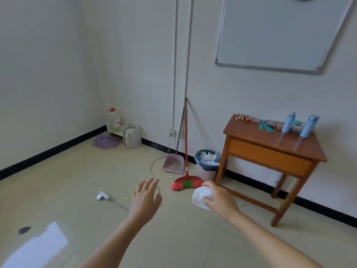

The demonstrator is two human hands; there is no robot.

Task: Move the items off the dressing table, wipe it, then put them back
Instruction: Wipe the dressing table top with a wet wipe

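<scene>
A small brown wooden dressing table (pixel 257 141) stands against the right wall. On its far side stand two light blue bottles (pixel 288 121) (pixel 309 125), with a teal comb (pixel 261 125), small cases and several lipsticks (pixel 243 117) lying beside them. My right hand (pixel 220 200) is shut on a crumpled white tissue (pixel 200 196), held out over the floor well short of the table's left legs. My left hand (pixel 145 196) is stretched forward, fingers apart, holding nothing.
A waste bin (pixel 206 165) full of paper sits left of the table, beside a red broom (pixel 186 182) and a pink dustpan (pixel 172 163). A cable and white plug (pixel 102 196) lie on the tiled floor. A water jug (pixel 113 119) and rack occupy the corner.
</scene>
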